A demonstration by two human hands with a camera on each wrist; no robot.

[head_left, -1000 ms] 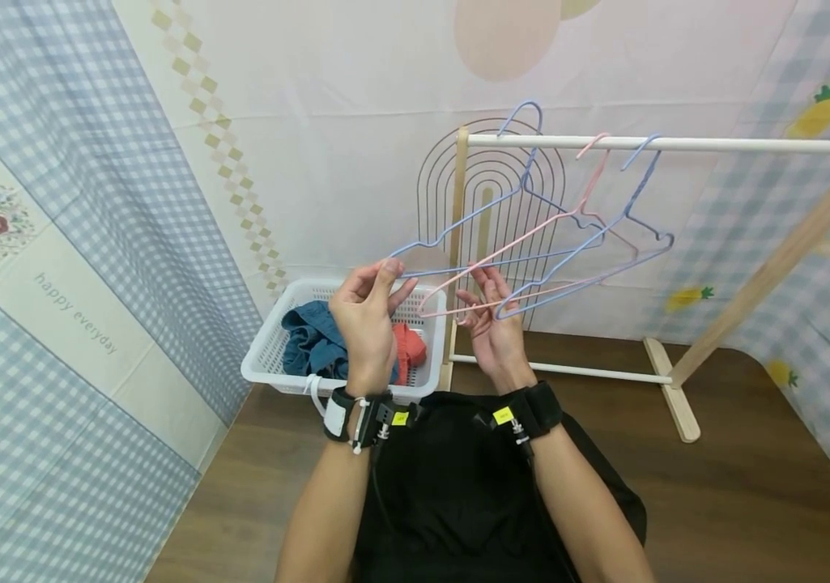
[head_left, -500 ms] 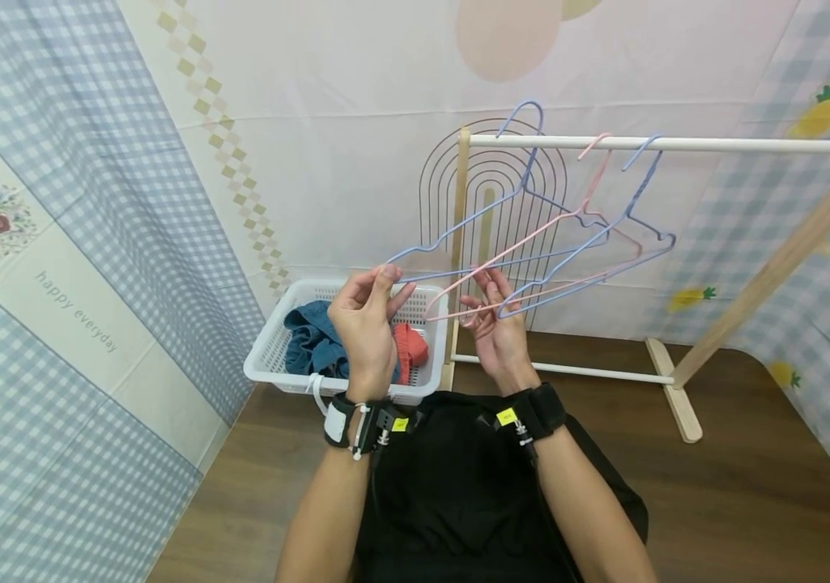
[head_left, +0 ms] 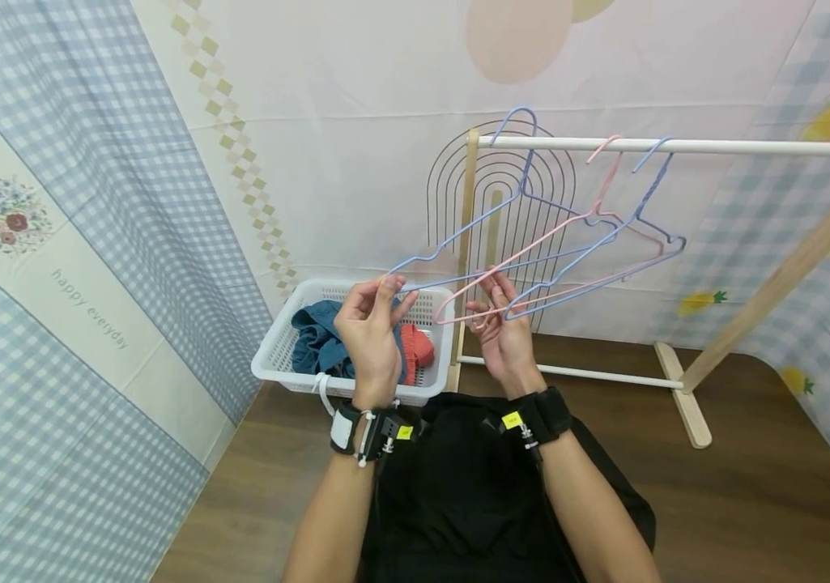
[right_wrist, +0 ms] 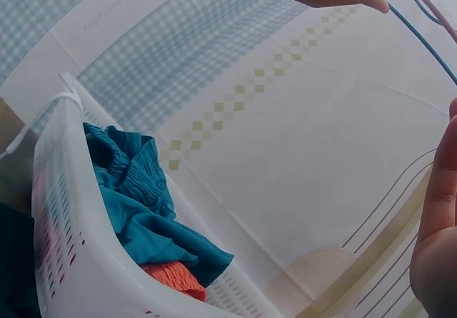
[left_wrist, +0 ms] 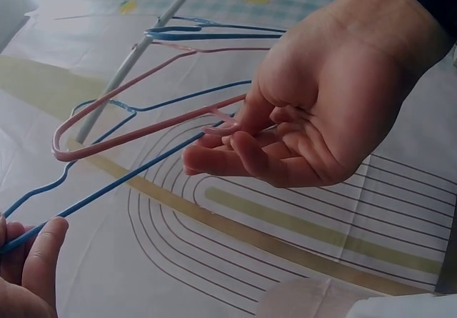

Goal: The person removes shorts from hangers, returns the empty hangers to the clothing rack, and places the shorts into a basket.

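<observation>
left hand [head_left: 369, 324] is pinching blue hanger [head_left: 458, 235] | right hand [head_left: 504, 328] is holding pink hanger [head_left: 531, 243] | hangers should be separated slowly, hooks being kept on rail [head_left: 677, 146]

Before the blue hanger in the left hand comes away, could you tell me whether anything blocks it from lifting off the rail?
Nothing visibly blocks it. The left hand pinches the blue hanger; its hook sits near the rail end, with the pink hanger alongside.

Both forearms rise side by side toward the rail [head_left: 677, 146], wrists strapped (black bands). The left hand [head_left: 369, 336] pinches a blue hanger [head_left: 458, 235] between thumb and forefinger; the right hand [head_left: 504, 340], palm up, curls its fingers [left_wrist: 235, 146] round a pink hanger [head_left: 531, 243].
</observation>
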